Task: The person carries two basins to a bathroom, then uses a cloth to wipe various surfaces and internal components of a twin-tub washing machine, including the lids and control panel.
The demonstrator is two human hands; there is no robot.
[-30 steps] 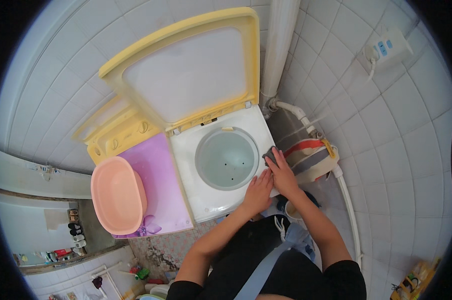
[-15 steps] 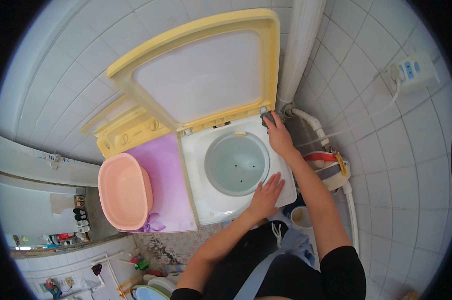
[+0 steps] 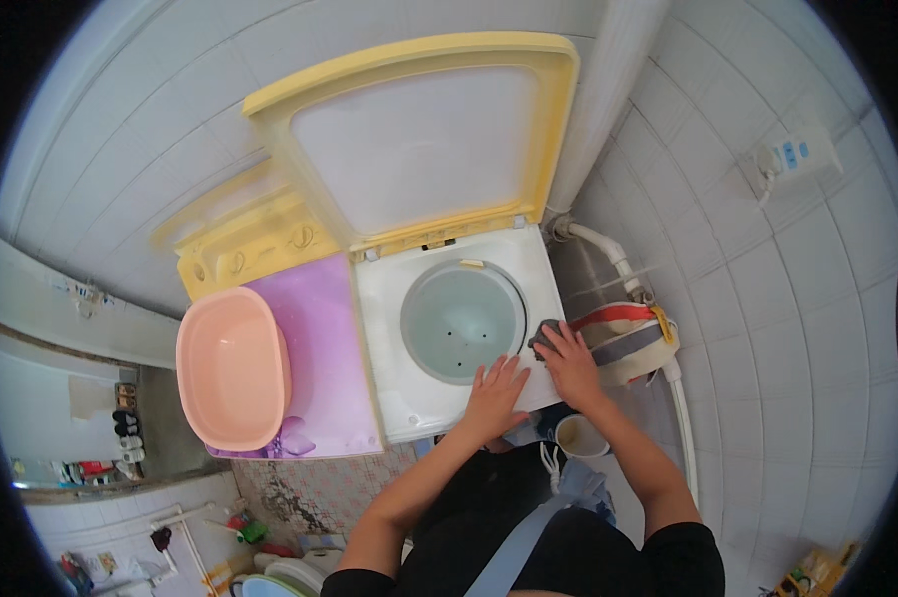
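Observation:
A twin-tub washing machine (image 3: 389, 418) stands before me, its yellow-framed lid (image 3: 409, 149) raised above a round grey tub (image 3: 464, 318). My left hand (image 3: 496, 400) lies flat with fingers spread on the white top at the tub's near rim. Right of the tub, my right hand (image 3: 571, 366) presses a dark grey cloth (image 3: 545, 338) onto the white top near its right edge. Part of the cloth is hidden under the fingers.
On the machine's purple lid (image 3: 320, 348) at left sits a pink basin (image 3: 232, 368). White pipes (image 3: 608, 244) and a hanging striped bag (image 3: 633, 348) are close on the right. A bucket (image 3: 580, 436) stands below the machine's front right. A socket (image 3: 797, 159) is on the tiled wall.
My right hand has come from the far right corner by the lid hinge toward me, bringing the cloth along the right side. My left hand has shifted slightly left at the near rim.

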